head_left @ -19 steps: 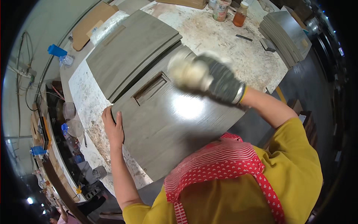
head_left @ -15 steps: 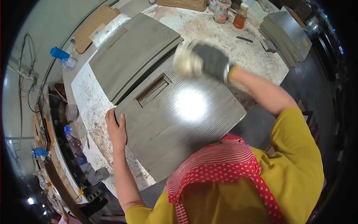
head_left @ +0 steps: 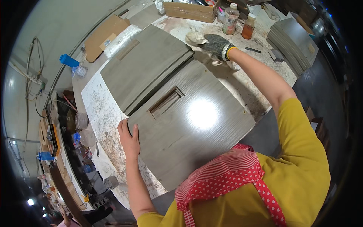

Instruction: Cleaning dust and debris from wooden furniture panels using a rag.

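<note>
A grey wood-grain panel [head_left: 170, 142] with a rectangular recessed slot [head_left: 166, 102] lies at the front of the worktable, a bright reflection on its surface. Bare, my left hand [head_left: 129, 140] holds its left edge near the far corner, thumb on the top face. My right hand [head_left: 218, 46] wears a dark grey glove and grips a crumpled whitish rag [head_left: 196, 38] just beyond the panel's far right corner. Some of the cloth hangs below the glove; the fingertips are partly hidden in it. Behind the front panel lies a stack of similar grey panels [head_left: 151, 64].
Two bottles [head_left: 230, 20] and an open cardboard box [head_left: 189, 11] stand at the back of the stained white worktable [head_left: 106, 125]. More stacked panels [head_left: 289, 47], a dark block [head_left: 276, 55] and a thin dark strip [head_left: 253, 50] are right. Flat cardboard [head_left: 102, 39] lies far left.
My right hand has moved the rag from over the front panel's far edge out past its far right corner. My left hand keeps its place on the edge. The whole view has shifted slightly.
</note>
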`<state>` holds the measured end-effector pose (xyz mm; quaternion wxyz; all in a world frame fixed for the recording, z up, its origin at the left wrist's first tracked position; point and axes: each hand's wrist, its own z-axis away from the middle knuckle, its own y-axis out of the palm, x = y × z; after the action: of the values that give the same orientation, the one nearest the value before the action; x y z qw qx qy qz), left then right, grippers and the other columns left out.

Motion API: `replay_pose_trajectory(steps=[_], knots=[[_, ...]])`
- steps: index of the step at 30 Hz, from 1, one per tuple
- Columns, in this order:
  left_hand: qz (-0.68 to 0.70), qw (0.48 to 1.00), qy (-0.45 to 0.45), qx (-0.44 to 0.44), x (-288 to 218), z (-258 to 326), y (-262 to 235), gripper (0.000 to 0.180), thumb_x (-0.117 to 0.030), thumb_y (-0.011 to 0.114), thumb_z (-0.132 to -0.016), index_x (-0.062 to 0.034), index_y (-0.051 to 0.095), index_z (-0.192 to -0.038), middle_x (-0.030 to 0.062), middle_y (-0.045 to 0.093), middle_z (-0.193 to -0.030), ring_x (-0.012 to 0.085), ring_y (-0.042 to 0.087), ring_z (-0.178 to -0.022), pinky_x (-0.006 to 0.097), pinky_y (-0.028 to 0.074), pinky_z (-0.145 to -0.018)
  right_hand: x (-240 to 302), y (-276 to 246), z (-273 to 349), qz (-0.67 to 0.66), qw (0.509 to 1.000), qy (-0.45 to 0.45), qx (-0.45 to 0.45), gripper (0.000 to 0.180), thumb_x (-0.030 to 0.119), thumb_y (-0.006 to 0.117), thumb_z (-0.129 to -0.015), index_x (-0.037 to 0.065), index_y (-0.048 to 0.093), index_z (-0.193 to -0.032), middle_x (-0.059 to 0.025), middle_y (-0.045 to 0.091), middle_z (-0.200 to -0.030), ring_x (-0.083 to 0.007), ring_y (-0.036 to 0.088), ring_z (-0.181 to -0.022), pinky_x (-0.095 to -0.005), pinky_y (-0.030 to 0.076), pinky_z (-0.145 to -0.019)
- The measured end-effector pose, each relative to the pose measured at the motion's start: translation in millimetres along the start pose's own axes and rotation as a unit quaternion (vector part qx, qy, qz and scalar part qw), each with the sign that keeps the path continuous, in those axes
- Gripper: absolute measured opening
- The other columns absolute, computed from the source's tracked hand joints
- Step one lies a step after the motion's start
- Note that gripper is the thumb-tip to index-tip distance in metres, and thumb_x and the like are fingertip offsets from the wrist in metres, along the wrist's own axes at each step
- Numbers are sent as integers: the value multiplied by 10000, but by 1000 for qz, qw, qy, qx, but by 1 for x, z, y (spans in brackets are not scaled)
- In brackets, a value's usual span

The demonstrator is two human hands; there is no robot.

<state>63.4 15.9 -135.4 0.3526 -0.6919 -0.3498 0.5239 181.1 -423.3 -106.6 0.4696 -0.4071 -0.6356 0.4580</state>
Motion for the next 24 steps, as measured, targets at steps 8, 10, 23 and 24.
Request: replay_pose_trajectory(steps=[8, 10, 23, 24], knots=[[156, 980, -122, -18, 31, -54, -11, 434, -280, 457, -879, 8, 442, -1204, 192, 456, -1220, 267, 445, -1116, 329, 327, -940, 20, 27, -41, -208, 948, 200, -131, 384, 371, 503, -760, 14, 601, -865, -212, 602, -889, -350, 568, -868, -394, 424, -769], [253, 946, -204, 7, 35, -77, -8, 549, -365, 463, -856, 15, 375, -1243, 176, 391, -1273, 259, 382, -1165, 361, 287, -963, 14, 46, -49, -263, 959, 109, 10, 415, 404, 522, -772, 29, 576, -942, -203, 601, -891, -335, 559, -869, -370, 417, -762], [453, 847, -272, 61, 47, -132, -11, 498, -411, 504, -845, -34, 445, -1165, 55, 507, -1101, 182, 465, -1041, 354, 344, -917, 7, 40, -61, -539, 822, 169, -75, 389, 356, 626, -727, -22, 628, -819, -122, 609, -720, -174, 535, -652, -314, 432, -628], [413, 861, -293, 45, 22, -135, -22, 483, -442, 488, -848, -50, 462, -1128, 56, 515, -1110, 189, 503, -995, 321, 392, -864, 1, 32, -62, -547, 809, 204, -65, 398, 352, 626, -730, -34, 621, -829, -105, 613, -743, -159, 530, -655, -316, 430, -619]])
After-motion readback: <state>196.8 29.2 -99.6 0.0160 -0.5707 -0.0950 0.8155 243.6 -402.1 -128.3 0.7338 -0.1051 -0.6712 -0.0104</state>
